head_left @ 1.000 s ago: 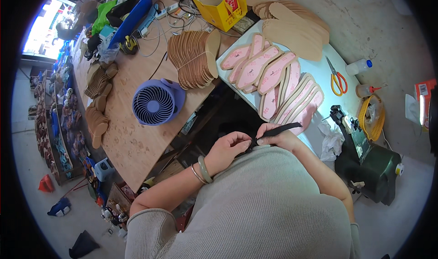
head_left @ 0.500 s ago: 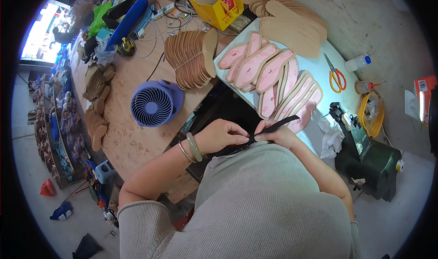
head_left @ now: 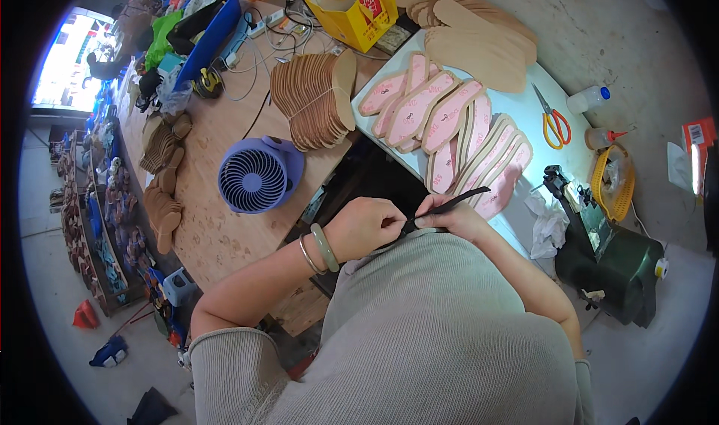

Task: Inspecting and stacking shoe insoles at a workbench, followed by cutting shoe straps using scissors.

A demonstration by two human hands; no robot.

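Both my hands are close together in front of my waist, working on a black strap (head_left: 464, 199). My right hand (head_left: 454, 217) pinches it, and one end sticks out past the fingers to the right. Bent fingers of my left hand (head_left: 367, 224) close on the dark band's other part at the waist; that part is mostly hidden by the hand and the shirt. On the left wrist sit a pale green bangle (head_left: 324, 248) and a thin metal one. Just beyond the hands, pink-topped insoles (head_left: 449, 118) lie in overlapping stacks on the white table.
A purple fan (head_left: 255, 176) stands on the wooden table beside a tied bundle of brown insoles (head_left: 311, 99). Orange-handled scissors (head_left: 556, 128), small bottles (head_left: 589, 100) and a yellow basket (head_left: 616, 193) lie to the right. A dark green sewing machine (head_left: 610, 275) stands right of my arm.
My left hand has turned slightly, its fingers curling in more, and shifted a little left. The strap's free end has dipped and bent a little. The whole view has tilted slightly.
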